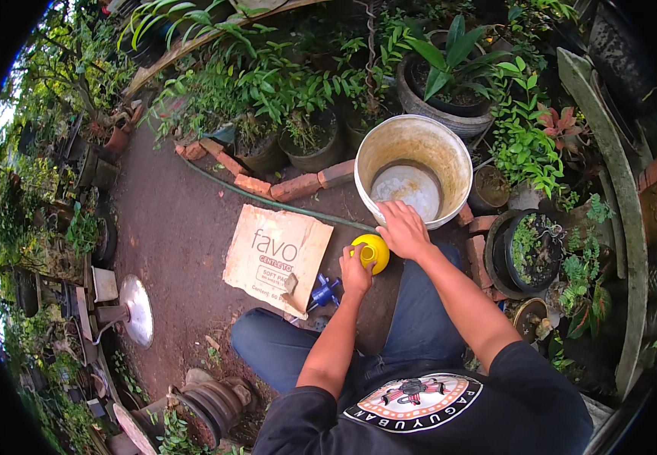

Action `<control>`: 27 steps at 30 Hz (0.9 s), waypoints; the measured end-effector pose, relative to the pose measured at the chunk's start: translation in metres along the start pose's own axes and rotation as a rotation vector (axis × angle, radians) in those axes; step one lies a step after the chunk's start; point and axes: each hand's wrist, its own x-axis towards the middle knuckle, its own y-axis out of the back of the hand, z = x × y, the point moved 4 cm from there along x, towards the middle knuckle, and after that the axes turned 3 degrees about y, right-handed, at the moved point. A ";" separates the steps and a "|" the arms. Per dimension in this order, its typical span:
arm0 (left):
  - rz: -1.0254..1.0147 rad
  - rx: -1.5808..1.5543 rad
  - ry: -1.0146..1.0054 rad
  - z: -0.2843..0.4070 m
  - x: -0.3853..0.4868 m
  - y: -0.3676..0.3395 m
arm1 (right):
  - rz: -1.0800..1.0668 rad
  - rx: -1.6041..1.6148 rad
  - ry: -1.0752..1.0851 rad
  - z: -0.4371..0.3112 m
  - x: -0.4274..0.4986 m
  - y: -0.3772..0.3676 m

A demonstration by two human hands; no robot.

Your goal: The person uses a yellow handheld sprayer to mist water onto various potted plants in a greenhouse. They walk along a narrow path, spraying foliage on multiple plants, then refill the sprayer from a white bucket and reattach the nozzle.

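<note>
My left hand (357, 273) grips a round yellow plastic container (382, 253) with an uncapped neck, standing on the dirt ground between my legs. My right hand (404, 228) rests on the near rim of a large white plastic bucket (459, 196), its fingers over the edge. The bucket is stained brown inside, with no liquid plainly visible. A flattened piece of printed cardboard (277, 227) lies to the left of the yellow container. Beside the cardboard's right edge is a blue plastic object (324, 293), partly hidden by my left forearm; its kind I cannot tell.
A green hose (300, 210) runs behind the cardboard, along a border of red bricks (296, 187). Potted plants crowd the far side and right, one in a black pot (539, 253) near my right arm. A round metal disc on a stand (137, 311) is at left.
</note>
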 end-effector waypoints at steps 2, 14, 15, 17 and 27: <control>-0.004 -0.073 0.009 -0.007 0.007 0.006 | -0.003 0.060 -0.001 0.000 0.000 0.001; 0.071 -0.240 -0.461 0.181 0.018 0.228 | 0.083 0.656 0.270 -0.041 -0.008 0.072; 0.053 -0.261 -0.527 0.194 0.021 0.233 | 0.157 0.627 0.270 -0.055 -0.009 0.090; 0.034 -0.240 -0.652 0.228 0.028 0.231 | 0.392 0.540 0.238 -0.061 -0.010 0.115; 0.238 -0.625 -0.305 0.205 0.078 0.102 | 0.658 0.303 -0.059 0.045 -0.003 0.104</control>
